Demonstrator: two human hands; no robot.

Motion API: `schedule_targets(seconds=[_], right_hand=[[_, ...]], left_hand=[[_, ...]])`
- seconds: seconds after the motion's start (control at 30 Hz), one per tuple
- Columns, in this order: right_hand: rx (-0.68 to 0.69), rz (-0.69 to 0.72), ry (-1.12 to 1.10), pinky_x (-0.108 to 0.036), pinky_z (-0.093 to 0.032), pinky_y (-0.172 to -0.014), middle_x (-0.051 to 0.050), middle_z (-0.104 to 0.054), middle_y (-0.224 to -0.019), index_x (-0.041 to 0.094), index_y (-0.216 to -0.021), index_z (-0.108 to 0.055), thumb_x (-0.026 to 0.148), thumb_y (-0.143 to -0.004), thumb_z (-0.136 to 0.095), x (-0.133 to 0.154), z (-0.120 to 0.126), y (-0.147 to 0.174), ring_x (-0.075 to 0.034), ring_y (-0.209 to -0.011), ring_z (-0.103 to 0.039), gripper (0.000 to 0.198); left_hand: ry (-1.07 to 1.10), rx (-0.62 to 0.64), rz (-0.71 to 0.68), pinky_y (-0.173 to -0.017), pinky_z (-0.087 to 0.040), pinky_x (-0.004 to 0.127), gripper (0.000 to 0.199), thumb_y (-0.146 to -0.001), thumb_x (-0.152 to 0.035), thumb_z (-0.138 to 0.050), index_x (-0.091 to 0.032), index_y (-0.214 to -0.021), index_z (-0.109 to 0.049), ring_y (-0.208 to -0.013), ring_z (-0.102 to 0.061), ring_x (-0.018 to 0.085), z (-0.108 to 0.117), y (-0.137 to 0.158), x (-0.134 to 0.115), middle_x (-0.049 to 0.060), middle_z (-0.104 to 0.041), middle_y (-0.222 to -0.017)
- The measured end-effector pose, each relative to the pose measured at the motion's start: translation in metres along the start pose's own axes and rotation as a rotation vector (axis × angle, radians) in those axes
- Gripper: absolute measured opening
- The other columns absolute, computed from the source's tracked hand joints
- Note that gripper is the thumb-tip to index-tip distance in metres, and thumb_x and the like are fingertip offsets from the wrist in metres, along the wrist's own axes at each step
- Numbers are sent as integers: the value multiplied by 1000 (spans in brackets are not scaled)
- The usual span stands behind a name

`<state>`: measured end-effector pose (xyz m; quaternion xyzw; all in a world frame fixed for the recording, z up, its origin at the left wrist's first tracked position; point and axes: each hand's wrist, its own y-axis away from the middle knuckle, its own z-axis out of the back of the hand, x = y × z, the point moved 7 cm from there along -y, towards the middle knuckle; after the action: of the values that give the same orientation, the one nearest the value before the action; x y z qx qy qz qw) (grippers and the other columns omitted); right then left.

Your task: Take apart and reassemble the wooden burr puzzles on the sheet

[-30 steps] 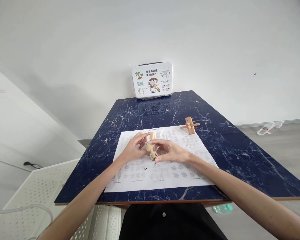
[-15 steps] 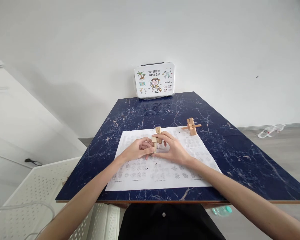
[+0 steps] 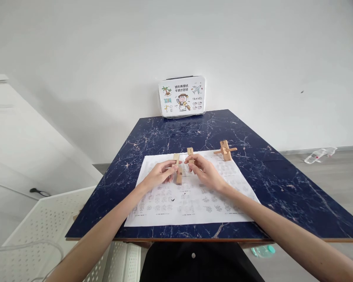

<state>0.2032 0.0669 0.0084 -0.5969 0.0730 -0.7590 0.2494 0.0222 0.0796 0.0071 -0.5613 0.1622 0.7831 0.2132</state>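
Observation:
My left hand (image 3: 162, 172) grips a notched wooden puzzle piece (image 3: 179, 180) between thumb and fingers, above the printed sheet (image 3: 164, 217). The piece points lengthwise away from me, with a pale far end and a darker near end. Close to its right is my right hand (image 3: 204, 170), fingers curled about a second wooden puzzle piece (image 3: 190, 150) marked "1". Fingers cover much of that piece. Farther right, a wooden assembly (image 3: 224, 150) of a marked block with a crossing stick stands at the sheet's upper right corner.
The sheet carries rows of small diagrams and lies on a dark blue marbled table (image 3: 182, 135). A white cartoon case (image 3: 182, 97) leans against the wall at the back. Plastic bottles (image 3: 316, 156) lie on the floor, and a white perforated shelf (image 3: 47, 219) stands at left.
My hands have drawn apart. The left one has turned its piece lengthwise, and the right one has let go of that piece. The piece marked "1" has shifted slightly right with my right hand.

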Motion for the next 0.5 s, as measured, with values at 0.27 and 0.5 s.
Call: schedule_targets(seconds=[0.27,0.5], right_hand=[[109,-30,-137,-32,-53,-67,-1,-69,-87,25,-120,-57,43,-104,-55,0,-10,3,-16,-68,-64,24],[136,-78,-185,-28,-47,-53,-1,-72,-95,28,-133,-39,43,-100,-63,0,-14,7,-12,-54,-58,44]], left_hand=[[-56,-46,-4,-53,-45,25,52,-97,-56,-67,-16,-130,-66,-57,-55,11,3,1,0,6,-72,-89],[1,-29,20,-54,-49,25,70,-94,-55,-73,-16,-146,-49,-57,-63,13,0,2,0,5,-73,-86]])
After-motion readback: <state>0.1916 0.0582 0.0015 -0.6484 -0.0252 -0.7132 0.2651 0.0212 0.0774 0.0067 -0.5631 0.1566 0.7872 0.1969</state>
